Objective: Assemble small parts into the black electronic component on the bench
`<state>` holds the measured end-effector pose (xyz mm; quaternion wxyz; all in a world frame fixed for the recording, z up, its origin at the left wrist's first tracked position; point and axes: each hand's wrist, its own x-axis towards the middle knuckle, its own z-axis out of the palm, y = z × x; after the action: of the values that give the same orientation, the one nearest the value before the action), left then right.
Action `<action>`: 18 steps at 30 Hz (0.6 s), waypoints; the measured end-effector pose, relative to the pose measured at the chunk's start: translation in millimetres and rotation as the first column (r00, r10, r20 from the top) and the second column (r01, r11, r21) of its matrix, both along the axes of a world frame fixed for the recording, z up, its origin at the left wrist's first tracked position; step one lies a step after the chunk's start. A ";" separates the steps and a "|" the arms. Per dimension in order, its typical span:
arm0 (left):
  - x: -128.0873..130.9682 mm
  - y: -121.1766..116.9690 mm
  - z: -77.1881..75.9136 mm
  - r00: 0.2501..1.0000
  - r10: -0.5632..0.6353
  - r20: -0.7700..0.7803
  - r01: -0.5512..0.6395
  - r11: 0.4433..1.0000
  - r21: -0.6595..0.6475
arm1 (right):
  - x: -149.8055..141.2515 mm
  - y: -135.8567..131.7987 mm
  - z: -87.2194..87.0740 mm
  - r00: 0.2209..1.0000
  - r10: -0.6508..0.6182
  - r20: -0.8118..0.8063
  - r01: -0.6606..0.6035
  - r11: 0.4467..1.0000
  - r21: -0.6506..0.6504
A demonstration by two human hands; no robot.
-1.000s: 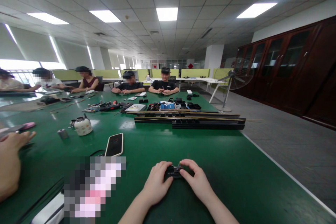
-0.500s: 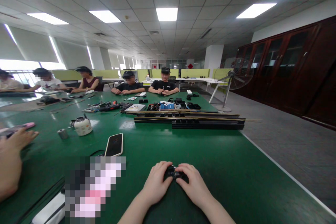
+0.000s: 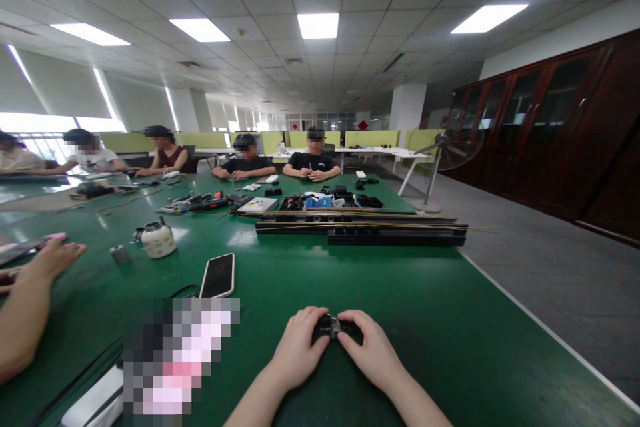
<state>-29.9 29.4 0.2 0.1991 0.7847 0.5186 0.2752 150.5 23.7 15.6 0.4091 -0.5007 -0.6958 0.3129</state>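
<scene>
My left hand point(image 3: 299, 347) and my right hand point(image 3: 369, 348) rest on the green table point(image 3: 450, 320) near its front edge. Both are curled around a small black part point(image 3: 331, 327) held between the fingertips. The left fingers wrap its left side and the right fingers pinch its right end. Most of the part is hidden by my fingers.
A phone point(image 3: 219, 275) lies face up left of my hands. A white pot point(image 3: 158, 241) and a small grey cylinder point(image 3: 120, 254) stand further left. Long black rails point(image 3: 380, 230) cross the table's middle. A co-worker's hand point(image 3: 47, 260) reaches in at the left. Several people sit at the far end.
My right hand has shifted slightly on the black part. The co-worker's hand at the left has slid further right across the table.
</scene>
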 end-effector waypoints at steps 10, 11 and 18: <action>0.3 -1.1 -0.6 1.000 -0.009 0.028 0.008 1.000 0.015 | 0.4 -0.1 -1.3 0.995 0.032 0.097 -0.029 0.999 -0.026; 0.2 -1.1 -0.6 1.000 -0.009 0.027 0.009 1.000 0.015 | 0.4 -0.3 -0.9 0.994 0.031 0.103 -0.029 0.999 -0.028; 0.0 0.6 -3.8 1.000 -0.007 0.028 0.007 1.000 0.026 | 0.4 0.7 -1.4 0.988 0.039 0.150 -0.035 0.999 -0.024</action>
<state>-30.0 30.1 -3.6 0.1971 0.7851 0.5093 0.2923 150.9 24.4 14.2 0.3441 -0.5143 -0.7303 0.2893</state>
